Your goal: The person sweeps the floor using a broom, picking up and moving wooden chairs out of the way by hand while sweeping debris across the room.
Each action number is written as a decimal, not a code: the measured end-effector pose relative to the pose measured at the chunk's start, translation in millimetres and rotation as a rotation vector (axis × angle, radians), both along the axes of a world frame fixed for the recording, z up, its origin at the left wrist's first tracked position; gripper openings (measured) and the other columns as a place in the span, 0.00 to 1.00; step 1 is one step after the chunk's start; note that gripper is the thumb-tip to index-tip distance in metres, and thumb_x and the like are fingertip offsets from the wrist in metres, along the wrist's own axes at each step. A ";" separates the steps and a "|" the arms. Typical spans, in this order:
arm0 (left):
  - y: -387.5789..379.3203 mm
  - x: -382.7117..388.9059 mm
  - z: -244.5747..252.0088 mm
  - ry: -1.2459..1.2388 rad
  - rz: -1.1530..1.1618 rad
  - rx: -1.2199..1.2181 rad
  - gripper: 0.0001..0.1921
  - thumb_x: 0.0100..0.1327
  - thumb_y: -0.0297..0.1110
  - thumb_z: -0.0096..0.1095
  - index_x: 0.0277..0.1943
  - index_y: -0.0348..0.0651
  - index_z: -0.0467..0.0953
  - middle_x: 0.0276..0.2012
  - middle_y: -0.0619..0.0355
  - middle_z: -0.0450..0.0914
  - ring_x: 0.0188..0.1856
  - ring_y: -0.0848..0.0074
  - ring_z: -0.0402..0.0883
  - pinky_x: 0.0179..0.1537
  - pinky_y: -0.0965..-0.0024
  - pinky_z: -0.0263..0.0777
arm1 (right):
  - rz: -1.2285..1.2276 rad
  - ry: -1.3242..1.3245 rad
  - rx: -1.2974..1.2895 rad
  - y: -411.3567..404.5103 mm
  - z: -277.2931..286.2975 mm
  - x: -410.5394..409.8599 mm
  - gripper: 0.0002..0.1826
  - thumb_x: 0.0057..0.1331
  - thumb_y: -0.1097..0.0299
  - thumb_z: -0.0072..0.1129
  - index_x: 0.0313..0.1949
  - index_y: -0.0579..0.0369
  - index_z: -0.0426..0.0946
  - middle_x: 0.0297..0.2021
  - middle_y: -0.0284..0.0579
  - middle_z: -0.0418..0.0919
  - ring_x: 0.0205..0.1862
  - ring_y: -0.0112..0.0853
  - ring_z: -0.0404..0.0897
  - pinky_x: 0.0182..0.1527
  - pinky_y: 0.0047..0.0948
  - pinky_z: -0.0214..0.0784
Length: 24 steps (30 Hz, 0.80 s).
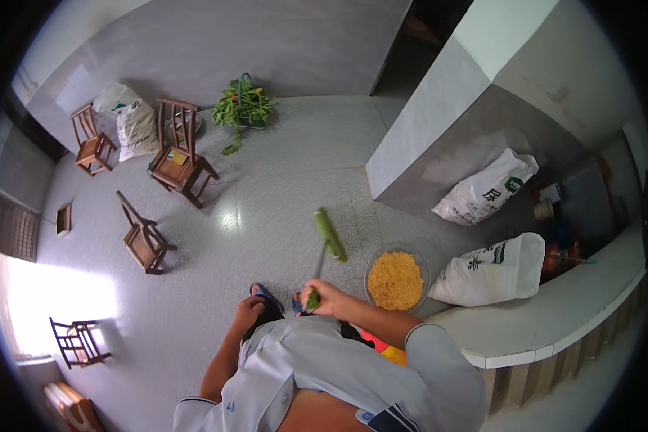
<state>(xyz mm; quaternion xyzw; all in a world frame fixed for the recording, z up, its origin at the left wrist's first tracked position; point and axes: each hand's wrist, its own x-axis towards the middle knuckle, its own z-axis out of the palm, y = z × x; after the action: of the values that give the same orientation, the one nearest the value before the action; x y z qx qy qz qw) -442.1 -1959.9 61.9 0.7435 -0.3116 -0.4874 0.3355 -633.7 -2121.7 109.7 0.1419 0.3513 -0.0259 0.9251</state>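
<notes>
My right hand [323, 297] is wrapped around the handle of a green-headed broom [330, 235]. Its thin grey shaft slants away from me, and the slightly blurred head touches or hovers just over the floor. Green also shows on the handle within my fist. Beside my dark-clothed leg, my left hand [247, 313] hangs with curled fingers; nothing is visible in it, and its palm is hidden. To the right of the broom sits a clear round basin [368, 272] filled with yellow grains [395, 281]. Blue slippers [265, 294] are on my feet.
Two white woven sacks [486, 270] [483, 189] stand right, near a curved ledge [518, 332] and a pillar [432, 124]. Several wooden chairs [178, 164] stand left. Leafy greens [243, 102] fill a basket by the far wall, and another sack [136, 127] stands behind the chairs.
</notes>
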 end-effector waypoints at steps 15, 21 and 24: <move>-177.9 96.2 196.9 0.459 -0.037 -0.579 0.12 0.55 0.27 0.51 0.42 0.34 0.71 0.28 0.57 0.75 0.32 0.78 0.72 0.35 0.78 0.65 | -0.505 -0.290 0.388 -127.4 77.2 13.2 0.12 0.56 0.74 0.39 0.40 0.64 0.56 0.12 0.31 0.61 0.09 0.20 0.62 0.10 0.17 0.55; -198.9 82.5 367.4 0.804 -0.641 -1.631 0.11 0.57 0.37 0.51 0.30 0.38 0.75 0.17 0.55 0.72 0.18 0.69 0.71 0.20 0.72 0.66 | -0.573 -0.118 0.186 -159.6 95.4 11.1 0.11 0.57 0.72 0.39 0.38 0.65 0.59 0.14 0.31 0.62 0.10 0.19 0.62 0.10 0.16 0.53; -212.9 79.6 404.6 0.789 -0.692 -1.581 0.22 0.56 0.38 0.55 0.54 0.59 0.62 0.22 0.49 0.75 0.16 0.66 0.73 0.10 0.75 0.55 | -0.475 -0.119 0.117 -191.5 86.9 14.1 0.08 0.56 0.72 0.42 0.36 0.60 0.60 0.14 0.29 0.63 0.12 0.18 0.63 0.15 0.18 0.55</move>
<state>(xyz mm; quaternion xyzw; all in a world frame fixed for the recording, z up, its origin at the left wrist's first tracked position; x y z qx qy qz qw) -362.5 -2172.8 466.5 -0.0514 -0.6186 -0.4237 0.6597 -619.6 -2313.3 196.6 0.2750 0.2538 -0.2139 0.9023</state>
